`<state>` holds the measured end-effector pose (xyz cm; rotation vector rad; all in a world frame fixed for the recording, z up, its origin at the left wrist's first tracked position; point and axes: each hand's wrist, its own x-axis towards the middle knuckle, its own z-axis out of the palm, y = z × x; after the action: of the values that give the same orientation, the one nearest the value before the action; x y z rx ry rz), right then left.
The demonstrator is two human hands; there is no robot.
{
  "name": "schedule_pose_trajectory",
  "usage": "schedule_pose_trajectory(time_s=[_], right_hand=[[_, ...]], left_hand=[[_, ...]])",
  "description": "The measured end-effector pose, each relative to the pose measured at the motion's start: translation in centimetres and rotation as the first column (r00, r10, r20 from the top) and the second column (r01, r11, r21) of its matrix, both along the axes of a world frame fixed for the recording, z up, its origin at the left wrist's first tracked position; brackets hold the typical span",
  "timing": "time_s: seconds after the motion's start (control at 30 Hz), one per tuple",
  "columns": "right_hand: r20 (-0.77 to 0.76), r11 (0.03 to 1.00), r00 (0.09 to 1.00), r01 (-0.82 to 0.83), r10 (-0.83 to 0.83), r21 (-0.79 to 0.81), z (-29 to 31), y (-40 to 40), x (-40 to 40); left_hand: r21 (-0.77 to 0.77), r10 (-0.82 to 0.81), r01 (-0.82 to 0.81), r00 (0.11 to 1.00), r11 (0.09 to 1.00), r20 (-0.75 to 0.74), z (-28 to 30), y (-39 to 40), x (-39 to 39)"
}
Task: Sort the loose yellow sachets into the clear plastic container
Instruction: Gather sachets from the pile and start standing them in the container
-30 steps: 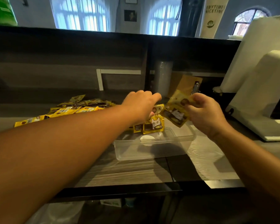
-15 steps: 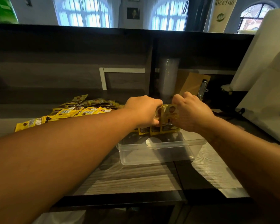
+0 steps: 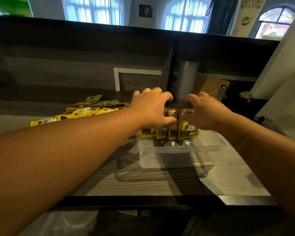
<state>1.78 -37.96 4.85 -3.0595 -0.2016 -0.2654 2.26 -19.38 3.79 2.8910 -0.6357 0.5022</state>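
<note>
Bare wood-grain desk [image 3: 160, 183] lies open before the clear plastic container [image 3: 175, 156]; loose yellow sachets [image 3: 82, 112] crowd its left, a clear cup stack [image 3: 187, 79] stands behind.

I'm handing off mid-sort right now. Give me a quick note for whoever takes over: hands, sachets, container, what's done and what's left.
Left hand and right hand: both hold the sides of an upright row of yellow sachets at the far end of the clear plastic container.
Loose sachet pile: on the counter, left of the container.
Done: one row stands in the container.
Left: settle this row, let go, then bring over the pile. The near part of the container looks free.
</note>
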Motion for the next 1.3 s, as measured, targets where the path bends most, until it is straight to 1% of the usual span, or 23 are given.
schedule_pose_trajectory(time_s=[0.07,0.13,0.23,0.33,0.43,0.53,0.57,0.63,0.7,0.77,0.83,0.9,0.97,1.0,1.03,1.1,1.13,1.2,1.23,1.27,1.3], right_hand=[[0.014,0.998,0.999,-0.036,0.035,0.050,0.9,1.8,-0.4],[0.040,0.994,0.996,-0.082,0.079,0.071,1.6,4.4,-0.7],[0.053,0.982,0.984,-0.173,0.169,0.082,2.1,9.5,-1.1],[-0.001,0.961,0.965,-0.262,0.263,0.090,2.0,14.7,-1.5],[-0.085,0.941,0.938,-0.331,0.337,0.076,1.0,19.1,-1.8],[-0.140,0.936,0.926,-0.342,0.350,0.082,-0.7,22.4,-1.8],[-0.148,0.937,0.926,-0.337,0.348,0.097,-1.3,23.4,-1.8],[-0.162,0.942,0.929,-0.320,0.333,0.099,-2.4,25.1,-1.7],[-0.156,0.950,0.937,-0.308,0.313,0.056,-3.4,26.6,-1.5],[-0.115,0.957,0.950,-0.289,0.291,0.040,-4.2,27.5,-1.4],[-0.073,0.964,0.962,-0.258,0.262,0.062,-5.1,28.0,-1.7],[-0.026,0.969,0.972,-0.230,0.233,0.088,-6.1,28.3,-2.1],[0.038,0.970,0.975,-0.222,0.219,0.100,-7.0,28.4,-2.4],[0.077,0.969,0.973,-0.226,0.219,0.102,-7.2,28.3,-2.4],[0.122,0.966,0.968,-0.234,0.221,0.106,-7.4,28.2,-2.4],[0.214,0.957,0.949,-0.263,0.233,0.121,-7.7,27.9,-2.4],[0.253,0.948,0.936,-0.285,0.244,0.139,-7.8,27.7,-2.3],[0.352,0.911,0.897,-0.354,0.267,0.211,-8.3,27.5,-2.3],[0.417,0.875,0.869,-0.400,0.267,0.273,-8.5,27.4,-2.5],[0.473,0.824,0.845,-0.441,0.248,0.356,-8.5,27.3,-2.8],[0.512,0.750,0.833,-0.473,0.210,0.462,-8.3,27.2,-3.1]], left_hand=[[-0.076,0.037,-0.035,0.999,0.997,0.028,0.2,2.4,-0.9],[-0.137,0.102,-0.098,0.994,0.986,0.026,-0.2,5.3,-1.9],[-0.157,0.210,-0.211,0.977,0.965,-0.020,-1.3,10.1,-3.1],[-0.167,0.314,-0.320,0.948,0.933,-0.059,-3.0,15.2,-4.3],[-0.163,0.436,-0.446,0.895,0.880,-0.093,-4.8,20.1,-5.0],[-0.092,0.534,-0.553,0.828,0.828,-0.172,-6.6,23.6,-5.6],[-0.092,0.551,-0.576,0.809,0.812,-0.206,-7.1,24.2,-5.8],[-0.156,0.552,-0.597,0.794,0.787,-0.254,-8.0,24.8,-6.2],[-0.265,0.522,-0.581,0.811,0.769,-0.263,-8.3,24.9,-6.4],[-0.341,0.500,-0.562,0.827,0.754,-0.257,-8.5,25.1,-6.5],[-0.376,0.517,-0.573,0.819,0.728,-0.247,-8.6,25.7,-6.5],[-0.370,0.542,-0.591,0.806,0.717,-0.237,-8.7,26.0,-6.3],[-0.316,0.567,-0.608,0.794,0.729,-0.218,-8.9,25.9,-6.0],[-0.314,0.578,-0.612,0.790,0.726,-0.202,-9.1,25.9,-5.8],[-0.344,0.589,-0.614,0.787,0.711,-0.187,-9.3,26.0,-5.6],[-0.486,0.604,-0.600,0.779,0.636,-0.170,-9.5,26.5,-5.3],[-0.568,0.609,-0.571,0.779,0.593,-0.148,-9.5,26.7,-5.3],[-0.689,0.605,-0.486,0.791,0.538,-0.086,-9.2,26.8,-5.3],[-0.742,0.593,-0.436,0.803,0.510,-0.064,-8.8,26.6,-5.5],[-0.802,0.571,-0.378,0.819,0.462,-0.057,-8.5,26.4,-5.8],[-0.868,0.539,-0.313,0.840,0.385,-0.064,-8.1,26.2,-5.9]])
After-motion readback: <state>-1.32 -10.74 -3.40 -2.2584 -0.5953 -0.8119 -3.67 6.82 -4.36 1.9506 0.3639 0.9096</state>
